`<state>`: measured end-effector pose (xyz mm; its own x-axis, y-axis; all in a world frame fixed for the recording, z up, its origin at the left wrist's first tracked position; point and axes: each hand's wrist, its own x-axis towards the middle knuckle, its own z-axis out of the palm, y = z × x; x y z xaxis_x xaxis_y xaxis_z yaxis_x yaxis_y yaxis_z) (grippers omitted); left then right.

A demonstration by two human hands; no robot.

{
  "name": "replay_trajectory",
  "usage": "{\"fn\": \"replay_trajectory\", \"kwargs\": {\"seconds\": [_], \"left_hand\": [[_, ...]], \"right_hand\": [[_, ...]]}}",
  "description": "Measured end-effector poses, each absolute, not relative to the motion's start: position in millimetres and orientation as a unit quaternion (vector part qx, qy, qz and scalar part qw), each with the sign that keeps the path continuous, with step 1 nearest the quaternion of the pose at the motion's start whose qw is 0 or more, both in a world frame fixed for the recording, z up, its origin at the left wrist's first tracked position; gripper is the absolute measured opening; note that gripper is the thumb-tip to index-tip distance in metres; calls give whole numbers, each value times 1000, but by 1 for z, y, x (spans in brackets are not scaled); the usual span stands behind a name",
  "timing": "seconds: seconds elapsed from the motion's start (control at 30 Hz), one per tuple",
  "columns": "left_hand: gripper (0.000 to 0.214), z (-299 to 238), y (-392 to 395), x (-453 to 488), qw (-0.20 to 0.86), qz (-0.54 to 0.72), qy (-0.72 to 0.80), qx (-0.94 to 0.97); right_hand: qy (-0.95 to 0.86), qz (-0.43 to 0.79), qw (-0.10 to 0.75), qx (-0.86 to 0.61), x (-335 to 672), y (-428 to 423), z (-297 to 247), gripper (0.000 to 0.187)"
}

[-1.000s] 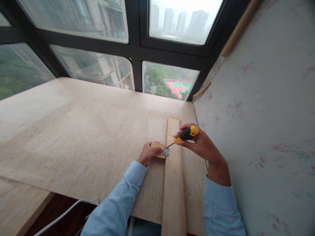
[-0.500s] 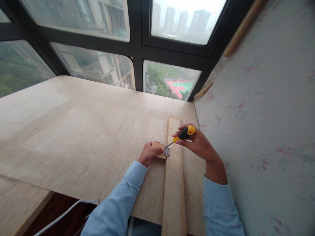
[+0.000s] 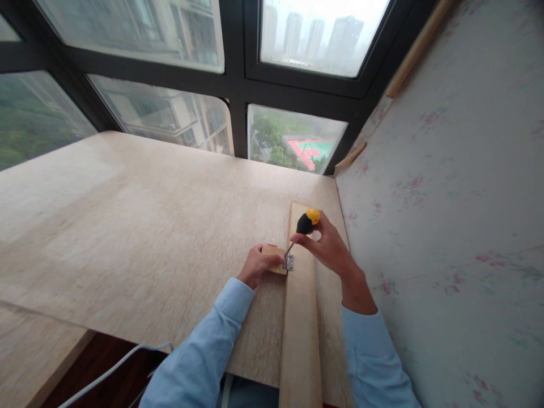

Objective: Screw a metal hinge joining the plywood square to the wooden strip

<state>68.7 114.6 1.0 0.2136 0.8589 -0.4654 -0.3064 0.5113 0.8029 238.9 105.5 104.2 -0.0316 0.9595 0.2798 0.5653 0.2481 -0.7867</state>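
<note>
A small metal hinge [image 3: 288, 262] bridges a short wooden block [image 3: 274, 251] and a long wooden board [image 3: 301, 323]. My left hand [image 3: 258, 265] is closed round the block, its thumb lying on top close to the hinge. In my right hand [image 3: 325, 243] is a yellow and black screwdriver [image 3: 305, 223], gripped by its handle. Its shaft slants down to the left, with the tip at the upper left part of the hinge. Whether a screw sits under the tip is too small to tell.
Marbled sill surface [image 3: 140, 226] spreads under the board and to the left. Dark-framed windows [image 3: 238, 85] stand behind it. A flowered papered wall [image 3: 446, 215] rises close on the right. A white cable [image 3: 114, 368] runs at the lower left, over a dark gap.
My right hand has shifted left, and the screwdriver stands more upright, its handle further left and slightly higher. The tip stays at the hinge. My left hand and the block have not moved.
</note>
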Motion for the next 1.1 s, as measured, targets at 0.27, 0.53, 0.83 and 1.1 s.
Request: {"fn": "replay_trajectory", "kwargs": {"seconds": [0.27,0.53,0.83,1.1], "left_hand": [[43,0,115,69,726,405,476,289],[43,-3,115,69,725,403,480,286],[46,-1,115,69,726,406,478,281],[45,0,115,69,723,405,487,276]], "right_hand": [[-683,475,418,-364,244,96,110,41],[-628,237,442,-595,235,103,106,56],[-633,321,511,-485,230,107,100,53],[-645,467,433,-422,255,98,110,60]]}}
